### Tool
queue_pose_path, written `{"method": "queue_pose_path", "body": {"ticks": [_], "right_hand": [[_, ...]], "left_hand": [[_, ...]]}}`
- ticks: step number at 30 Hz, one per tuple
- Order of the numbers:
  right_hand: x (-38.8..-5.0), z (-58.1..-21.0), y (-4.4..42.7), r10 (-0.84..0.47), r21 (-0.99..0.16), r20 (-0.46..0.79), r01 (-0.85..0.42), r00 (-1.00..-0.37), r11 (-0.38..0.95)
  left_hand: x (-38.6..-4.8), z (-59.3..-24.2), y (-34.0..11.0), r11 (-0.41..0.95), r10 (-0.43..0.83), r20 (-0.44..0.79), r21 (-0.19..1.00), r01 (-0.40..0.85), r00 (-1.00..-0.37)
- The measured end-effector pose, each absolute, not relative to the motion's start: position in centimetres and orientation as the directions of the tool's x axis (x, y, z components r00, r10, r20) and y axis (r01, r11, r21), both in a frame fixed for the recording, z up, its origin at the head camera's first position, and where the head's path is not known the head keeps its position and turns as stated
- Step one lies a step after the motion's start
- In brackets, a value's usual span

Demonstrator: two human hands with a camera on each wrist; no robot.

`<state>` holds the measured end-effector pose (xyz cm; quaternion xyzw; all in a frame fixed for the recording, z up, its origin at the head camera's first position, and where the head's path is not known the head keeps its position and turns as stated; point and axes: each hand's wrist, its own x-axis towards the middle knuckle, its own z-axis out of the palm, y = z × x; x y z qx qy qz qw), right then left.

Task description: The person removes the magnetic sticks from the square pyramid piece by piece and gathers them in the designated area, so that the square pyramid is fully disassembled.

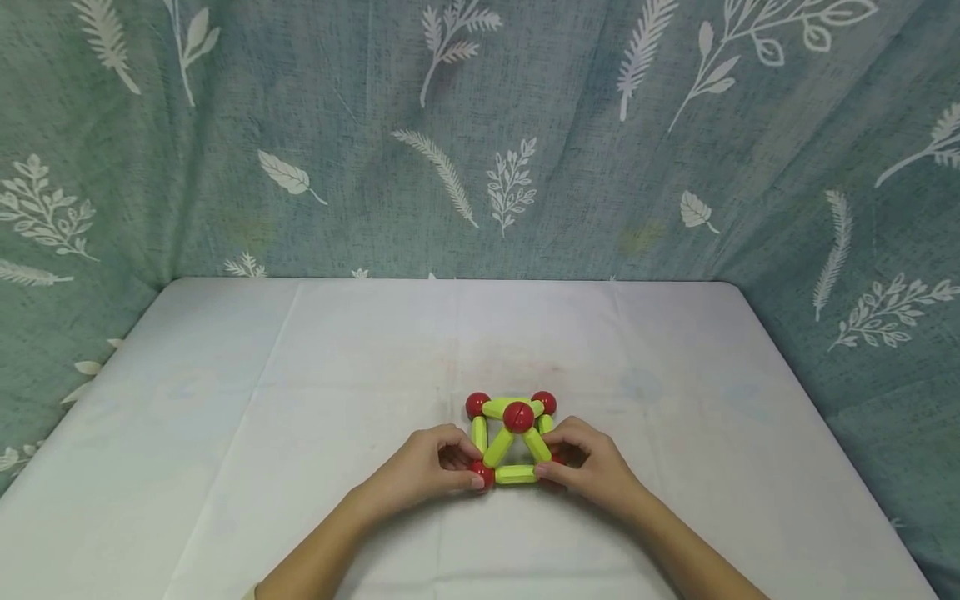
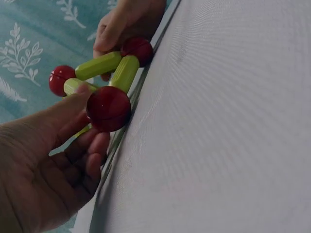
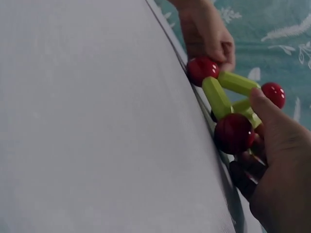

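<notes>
A construction-toy frame (image 1: pixel 515 474) of yellow-green sticks and red balls stands on the table. Its base is four-sided, and two sticks slope up from the front corners to a raised red ball (image 1: pixel 518 417). My left hand (image 1: pixel 427 468) grips the front left corner, thumb and fingers around a red ball (image 2: pixel 108 109). At the front right corner my right hand (image 1: pixel 596 467) grips the frame, its thumb by the end of the front stick. That corner's red ball (image 3: pixel 234 134) is mostly hidden in the head view but shows in the right wrist view.
A white cloth (image 1: pixel 337 358) with faint creases and stains covers the table. Behind it and at both sides hangs a green-blue curtain (image 1: pixel 337 242) with white leaf prints.
</notes>
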<state>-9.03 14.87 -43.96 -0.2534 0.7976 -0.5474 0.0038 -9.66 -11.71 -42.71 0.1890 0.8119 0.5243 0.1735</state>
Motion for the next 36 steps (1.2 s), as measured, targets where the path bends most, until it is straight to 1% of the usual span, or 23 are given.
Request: {"method": "queue_pose_path", "body": {"ticks": [3, 6, 8, 10, 13, 22, 28, 31, 33, 36], "right_hand": [[-8.3, -42.6, 13.7, -0.383, -0.859, 0.311, -0.430, -0.870, 0.279], [-7.9, -41.8, 12.9, -0.375, -0.844, 0.344, -0.459, -0.861, 0.278], [-7.8, -41.8, 12.7, -0.366, -0.847, 0.348, -0.456, -0.863, 0.272], [-7.7, -41.9, 12.5, -0.360, -0.852, 0.349, -0.453, -0.865, 0.262], [-7.6, -42.0, 12.3, -0.358, -0.859, 0.352, -0.450, -0.865, 0.243], [-8.0, -42.3, 12.5, -0.363, -0.877, 0.362, -0.446, -0.859, 0.180], [-8.5, -44.5, 13.3, -0.381, -0.897, 0.351, -0.424, -0.855, 0.126], [-8.6, -45.1, 13.6, -0.391, -0.902, 0.345, -0.416, -0.853, 0.112], [-8.7, -45.2, 13.8, -0.400, -0.899, 0.360, -0.429, -0.843, 0.094], [-9.1, -45.2, 14.1, -0.376, -0.869, 0.430, -0.490, -0.821, 0.076]], "left_hand": [[-9.9, -42.4, -11.4, 0.388, 0.436, -0.032, 0.908, 0.156, -0.899], [-10.4, -42.0, -10.4, 0.368, 0.366, 0.085, 0.901, 0.228, -0.927], [-10.7, -41.7, -9.6, 0.351, 0.353, 0.181, 0.884, 0.309, -0.918], [-11.0, -41.5, -8.9, 0.321, 0.378, 0.257, 0.865, 0.386, -0.889], [-11.2, -41.3, -8.3, 0.287, 0.413, 0.315, 0.845, 0.451, -0.854], [-11.5, -41.1, -8.0, 0.265, 0.442, 0.349, 0.829, 0.492, -0.826], [-11.7, -41.2, -8.3, 0.299, 0.396, 0.331, 0.836, 0.461, -0.857], [-11.7, -41.3, -8.5, 0.295, 0.403, 0.310, 0.847, 0.443, -0.861], [-11.8, -41.4, -8.6, 0.286, 0.419, 0.303, 0.850, 0.442, -0.856], [-11.9, -41.3, -8.9, 0.264, 0.443, 0.293, 0.860, 0.436, -0.847]]}}
